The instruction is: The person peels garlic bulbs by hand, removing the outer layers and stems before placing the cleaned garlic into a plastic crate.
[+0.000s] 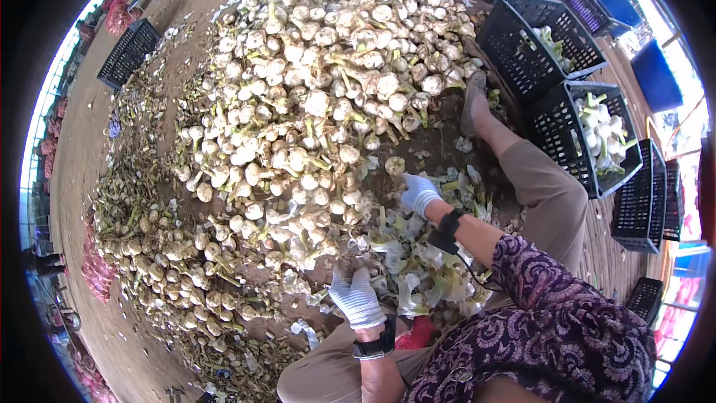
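Observation:
My right hand (419, 194), in a white glove with a blue tint, reaches forward with its fingers drawn together at a garlic bulb (395, 166). The fingertips meet the bulb's near edge, and the far side of the grip is hidden. My left hand (356, 301), in a striped white glove, is low over the near edge of the garlic heap (317, 103), its fingers apart and pointing forward. Nothing shows clearly in that hand. Between and below the hands lies a pile of pale peeled skins and green leaf trimmings (418, 269).
Black plastic crates stand along the right; one crate (574, 172) holds cleaned garlic with stems, and another crate (514, 52) has a few. A black crate (128, 52) sits at the far left. Blue tubs (656, 78) stand beyond. My bare foot and leg border the heap's right side.

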`<state>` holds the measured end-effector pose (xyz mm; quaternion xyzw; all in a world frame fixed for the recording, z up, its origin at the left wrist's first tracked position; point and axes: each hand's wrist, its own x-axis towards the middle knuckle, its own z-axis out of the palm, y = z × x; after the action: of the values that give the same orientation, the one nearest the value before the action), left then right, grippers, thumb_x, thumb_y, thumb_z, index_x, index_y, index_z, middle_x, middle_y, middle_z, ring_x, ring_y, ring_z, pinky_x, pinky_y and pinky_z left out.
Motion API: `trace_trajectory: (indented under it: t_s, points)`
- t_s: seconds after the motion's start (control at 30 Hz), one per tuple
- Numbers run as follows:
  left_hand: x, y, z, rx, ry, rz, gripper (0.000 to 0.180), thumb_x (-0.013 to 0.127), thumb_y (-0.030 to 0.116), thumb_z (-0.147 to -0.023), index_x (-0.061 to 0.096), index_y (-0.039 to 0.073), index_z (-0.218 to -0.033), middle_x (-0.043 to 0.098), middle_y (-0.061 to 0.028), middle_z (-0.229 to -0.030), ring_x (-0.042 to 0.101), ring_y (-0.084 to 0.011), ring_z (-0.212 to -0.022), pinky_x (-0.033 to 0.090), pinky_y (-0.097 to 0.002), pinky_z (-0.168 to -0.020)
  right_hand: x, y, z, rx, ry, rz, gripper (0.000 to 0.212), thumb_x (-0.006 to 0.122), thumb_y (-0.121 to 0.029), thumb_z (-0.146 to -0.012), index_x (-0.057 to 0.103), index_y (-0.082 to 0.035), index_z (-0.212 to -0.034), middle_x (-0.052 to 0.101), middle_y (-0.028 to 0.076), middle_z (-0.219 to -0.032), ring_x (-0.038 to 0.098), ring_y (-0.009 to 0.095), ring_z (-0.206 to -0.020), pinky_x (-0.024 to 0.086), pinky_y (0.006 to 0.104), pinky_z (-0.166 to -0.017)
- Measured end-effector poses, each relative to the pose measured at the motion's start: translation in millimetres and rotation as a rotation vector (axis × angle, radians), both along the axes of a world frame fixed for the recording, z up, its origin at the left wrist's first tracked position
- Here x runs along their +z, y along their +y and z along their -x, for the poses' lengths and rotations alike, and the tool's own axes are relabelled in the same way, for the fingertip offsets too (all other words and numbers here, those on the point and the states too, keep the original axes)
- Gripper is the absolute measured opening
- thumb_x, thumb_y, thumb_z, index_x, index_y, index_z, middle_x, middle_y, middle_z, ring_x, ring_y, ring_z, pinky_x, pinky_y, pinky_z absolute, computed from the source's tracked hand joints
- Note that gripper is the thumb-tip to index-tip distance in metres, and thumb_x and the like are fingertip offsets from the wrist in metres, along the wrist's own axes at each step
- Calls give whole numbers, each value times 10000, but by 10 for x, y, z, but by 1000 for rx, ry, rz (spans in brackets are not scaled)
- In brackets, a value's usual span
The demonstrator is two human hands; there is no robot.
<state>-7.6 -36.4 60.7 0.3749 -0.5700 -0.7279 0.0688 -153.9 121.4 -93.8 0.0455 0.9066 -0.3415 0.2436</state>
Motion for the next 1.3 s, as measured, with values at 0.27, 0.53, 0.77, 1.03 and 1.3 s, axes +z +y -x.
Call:
trace_trajectory:
  t_s: [0.27,0.53,0.77,1.03,1.3]
  points:
    - [-184,34,93,-54,-70,68,271,532,-59,-727,577,-42,-994,601,-35,-836,532,-94,-717,446,-217,-675,-230,-634,-62,335,-102,-223,457,614,-166,-680,565,-93,-1128,490,166,-1179,516,349,-1068,459,424,-858]
    - [-669,-70,-2,-228,-117,369,407,599,-18,-722,491,-79,-1110,579,-105,-988,550,-163,-844,458,-272,-751,317,-545,-65,665,-39,-99,251,584,-179,-687,615,-42,-895,607,153,-916,593,345,-882,484,418,-764]
    - [-165,64,123,-273,70,-59,493,633,-12,-690,474,-46,-1155,576,-72,-961,549,-143,-834,464,-249,-749,1406,-101,-242,996,449,15,319,634,-173,-682,579,-32,-963,603,115,-885,611,293,-756,492,404,-688]
    - [190,167,19,-109,266,-440,474,719,57,-663,480,24,-1071,569,-72,-874,565,-166,-601,473,-266,-506,1396,367,-508,646,15,-31,330,631,-267,-798,629,-45,-1042,652,99,-911,629,240,-773,502,331,-707]
    - [140,405,-29,-45,295,-321,500,699,-7,-715,498,10,-1172,581,-56,-1016,557,-153,-912,469,-262,-770,1722,-43,-828,-97,-56,1168,422,682,-157,-797,514,-50,-1169,595,-4,-878,533,37,-736,438,181,-600]
